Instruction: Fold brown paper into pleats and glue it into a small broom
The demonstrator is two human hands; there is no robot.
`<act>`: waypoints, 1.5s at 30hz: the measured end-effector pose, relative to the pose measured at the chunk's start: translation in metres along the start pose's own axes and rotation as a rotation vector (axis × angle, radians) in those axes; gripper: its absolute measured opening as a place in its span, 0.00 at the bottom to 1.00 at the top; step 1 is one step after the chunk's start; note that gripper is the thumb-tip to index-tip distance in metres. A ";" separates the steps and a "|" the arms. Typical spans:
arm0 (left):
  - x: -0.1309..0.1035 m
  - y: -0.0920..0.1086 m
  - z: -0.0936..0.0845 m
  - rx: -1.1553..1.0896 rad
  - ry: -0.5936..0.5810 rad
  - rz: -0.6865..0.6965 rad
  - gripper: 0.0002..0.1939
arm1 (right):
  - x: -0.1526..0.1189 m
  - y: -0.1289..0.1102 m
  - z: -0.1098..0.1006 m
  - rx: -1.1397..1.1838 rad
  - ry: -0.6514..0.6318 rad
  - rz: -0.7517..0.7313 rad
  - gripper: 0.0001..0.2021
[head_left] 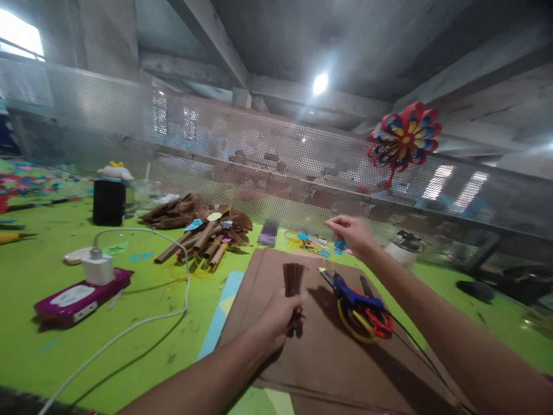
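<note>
My left hand [283,317] is wrapped round a pleated brown paper fan [293,278], its folds pointing up above the fist over a brown cardboard sheet [319,369]. My right hand [351,231] is raised beyond the board's far right corner, thumb and fingers pinched together; what they hold, if anything, is too small to make out. Between my arms lie a blue glue gun [352,295], yellow-handled scissors [358,327] and red-handled scissors [382,324]. Small blue paper cut-outs [303,236] and yellow threads are scattered close to my right hand.
Left on the green table [142,357] are a purple power strip [82,297] with a white charger [97,266] and trailing cable, rolled brown paper tubes [203,239] and a black container [109,202]. A perforated metal screen [259,155] stands behind, with a paper flower [405,140] hanging there.
</note>
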State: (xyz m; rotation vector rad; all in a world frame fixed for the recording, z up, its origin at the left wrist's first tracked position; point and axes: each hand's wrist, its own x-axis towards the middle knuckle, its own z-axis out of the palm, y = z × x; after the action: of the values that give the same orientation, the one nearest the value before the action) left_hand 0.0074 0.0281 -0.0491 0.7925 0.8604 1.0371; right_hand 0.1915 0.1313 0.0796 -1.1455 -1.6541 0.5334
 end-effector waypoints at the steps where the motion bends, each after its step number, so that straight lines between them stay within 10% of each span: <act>1: 0.000 0.003 0.000 -0.022 0.029 0.024 0.14 | -0.020 -0.007 0.004 0.095 -0.028 0.014 0.17; 8: -0.007 0.047 0.003 -0.025 0.127 0.400 0.13 | -0.096 -0.042 0.031 0.084 -0.349 0.181 0.16; 16: -0.020 0.059 0.001 0.060 -0.295 0.243 0.15 | -0.101 -0.059 0.033 -0.072 -0.375 0.048 0.17; 31: -0.015 0.079 -0.005 0.210 -0.158 0.363 0.14 | -0.117 0.026 -0.119 -0.044 -0.052 0.015 0.17; 35: -0.012 0.086 -0.013 0.414 -0.046 0.383 0.10 | -0.121 0.022 -0.104 -0.018 -0.078 0.000 0.17; 41: 0.001 0.097 -0.022 1.064 0.478 0.619 0.06 | -0.121 0.012 -0.049 -0.019 -0.246 0.039 0.18; 45: -0.008 0.079 0.010 0.778 0.107 0.560 0.13 | -0.128 0.013 -0.017 -0.043 -0.356 0.053 0.18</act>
State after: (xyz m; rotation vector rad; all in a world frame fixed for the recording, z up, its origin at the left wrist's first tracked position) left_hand -0.0158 0.0436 0.0255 1.7157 1.1883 1.2398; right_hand 0.2176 0.0225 0.0141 -1.1777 -1.9494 0.7739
